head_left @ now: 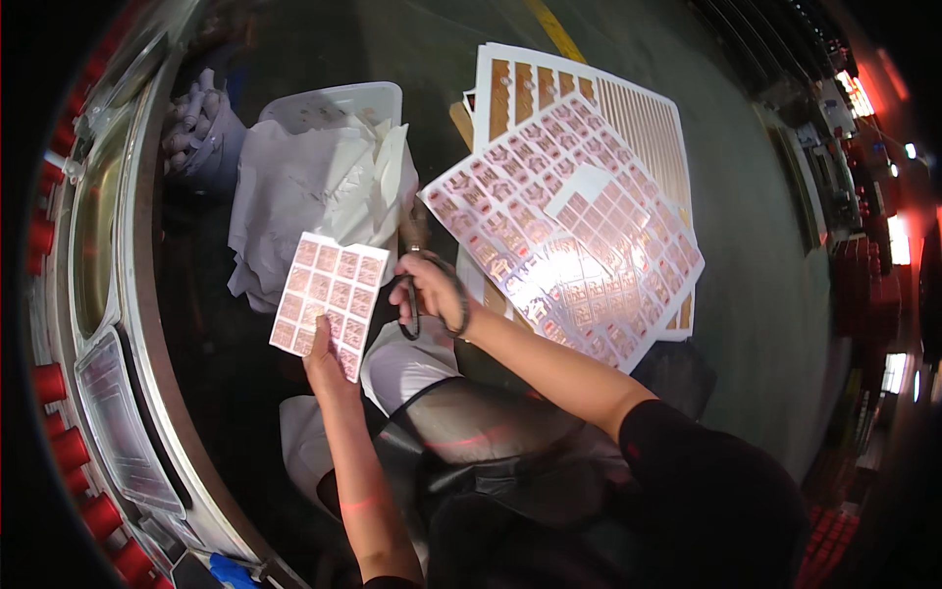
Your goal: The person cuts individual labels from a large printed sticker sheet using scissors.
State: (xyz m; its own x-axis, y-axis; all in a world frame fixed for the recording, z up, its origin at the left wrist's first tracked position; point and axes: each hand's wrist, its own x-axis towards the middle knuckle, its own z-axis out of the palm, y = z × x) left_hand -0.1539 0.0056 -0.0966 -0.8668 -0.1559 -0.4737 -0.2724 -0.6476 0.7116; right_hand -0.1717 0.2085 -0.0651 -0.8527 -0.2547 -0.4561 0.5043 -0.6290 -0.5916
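My left hand (326,365) pinches the lower edge of a white card sheet (329,290) printed with rows of pinkish-copper squares, the thumb lying on its face. Just right of that sheet, my right hand (428,288) is closed on scissors (410,312), whose black handle loop hangs below the fingers; the blades are hard to make out. A dark band circles my right wrist. Beyond my right forearm lies a large sheet (491,182) of pink and copper printed pieces, with smaller gridded sheets (601,285) on top of it.
Under the large sheet are more white sheets (643,103) with gold-brown patterns. A white bin (339,98) lined with crumpled white plastic (294,182) stands ahead. A bucket (211,147) of white pieces is at the far left, beside a metal-edged counter (147,294).
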